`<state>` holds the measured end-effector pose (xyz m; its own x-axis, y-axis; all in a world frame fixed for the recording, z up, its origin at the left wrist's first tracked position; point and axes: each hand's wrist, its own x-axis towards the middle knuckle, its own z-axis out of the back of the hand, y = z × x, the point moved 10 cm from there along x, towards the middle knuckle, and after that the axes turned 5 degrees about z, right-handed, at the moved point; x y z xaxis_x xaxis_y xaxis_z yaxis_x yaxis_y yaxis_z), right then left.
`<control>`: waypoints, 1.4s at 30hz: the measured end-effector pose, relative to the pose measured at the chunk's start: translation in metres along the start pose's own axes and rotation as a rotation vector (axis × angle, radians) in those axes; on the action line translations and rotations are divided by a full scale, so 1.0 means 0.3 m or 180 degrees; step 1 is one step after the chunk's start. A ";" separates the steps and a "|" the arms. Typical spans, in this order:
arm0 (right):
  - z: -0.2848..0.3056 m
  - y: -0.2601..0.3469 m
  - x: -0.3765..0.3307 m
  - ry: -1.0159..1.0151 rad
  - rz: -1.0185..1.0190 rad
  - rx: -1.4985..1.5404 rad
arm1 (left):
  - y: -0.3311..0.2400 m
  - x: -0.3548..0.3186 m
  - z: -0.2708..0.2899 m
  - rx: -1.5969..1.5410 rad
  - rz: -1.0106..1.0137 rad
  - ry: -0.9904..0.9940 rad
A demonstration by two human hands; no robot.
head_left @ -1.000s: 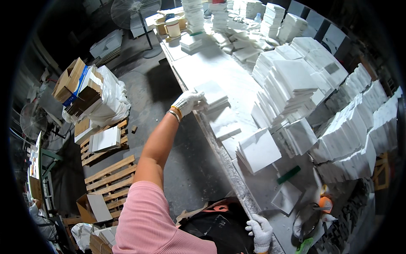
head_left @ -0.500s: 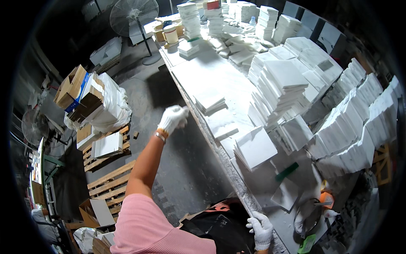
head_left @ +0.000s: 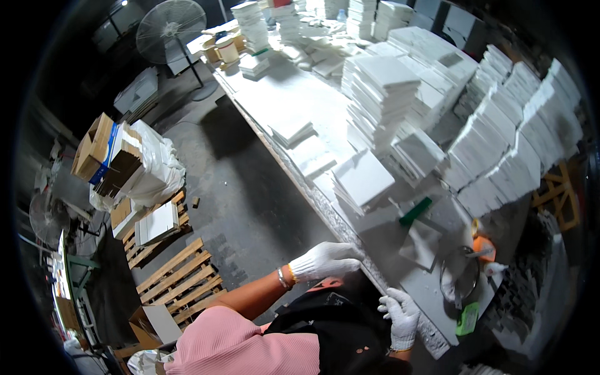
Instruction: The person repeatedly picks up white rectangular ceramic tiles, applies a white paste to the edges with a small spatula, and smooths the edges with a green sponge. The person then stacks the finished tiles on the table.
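Observation:
White knit gloves cover both my hands. My left hand (head_left: 326,261) reaches across in front of my body, fingers stretched toward the worktable's rough edge (head_left: 350,240), with nothing visible in it. My right hand (head_left: 401,317) is at the table's near edge, fingers loosely bent and apart, apparently empty. Beyond them, a single white tile (head_left: 420,244) lies flat beside a dark green strip (head_left: 415,211). A short leaning stack of white tiles (head_left: 364,181) stands farther up the table. To the right are a round metal-rimmed item (head_left: 459,273), an orange object (head_left: 483,249) and a bright green object (head_left: 467,319).
Tall tile stacks (head_left: 384,94) and rows of upright tiles (head_left: 487,144) fill the table's right side. On the floor at left are a wooden pallet (head_left: 184,275), cardboard boxes (head_left: 100,147) and a standing fan (head_left: 170,31). A beige mug (head_left: 227,50) stands at the table's far end.
My left hand has swung back from over the floor, right and nearer, to the table edge by my right hand. My right hand has shifted slightly. The view has turned to the right.

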<state>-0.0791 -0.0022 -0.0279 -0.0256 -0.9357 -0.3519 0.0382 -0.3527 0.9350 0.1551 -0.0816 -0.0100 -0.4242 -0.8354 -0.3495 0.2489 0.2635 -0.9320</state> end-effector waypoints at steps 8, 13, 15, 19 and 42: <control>0.221 0.158 -0.056 -0.1169 0.1034 -0.0308 | -0.093 0.051 -0.096 -0.0507 -0.0130 -0.0242; 0.264 0.208 0.002 -0.1413 0.1219 -0.0639 | -0.136 0.104 -0.161 -0.0466 -0.0144 -0.0192; 0.241 0.212 0.051 -0.1273 0.1327 -0.1087 | -0.148 0.138 -0.182 -0.0272 -0.0302 -0.0230; 0.116 0.266 0.117 -0.0930 0.0907 -0.2204 | -0.091 0.191 -0.207 -0.0557 -0.0288 -0.0142; 0.110 0.061 0.203 -0.0684 0.0026 0.1506 | 0.024 0.172 -0.215 -0.2875 0.0423 -0.0388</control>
<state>-0.1129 -0.0653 -0.0307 -0.2335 -0.8976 -0.3738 -0.4153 -0.2555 0.8731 0.0788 -0.0916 -0.0411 -0.3334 -0.8028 -0.4943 -0.5071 0.5947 -0.6239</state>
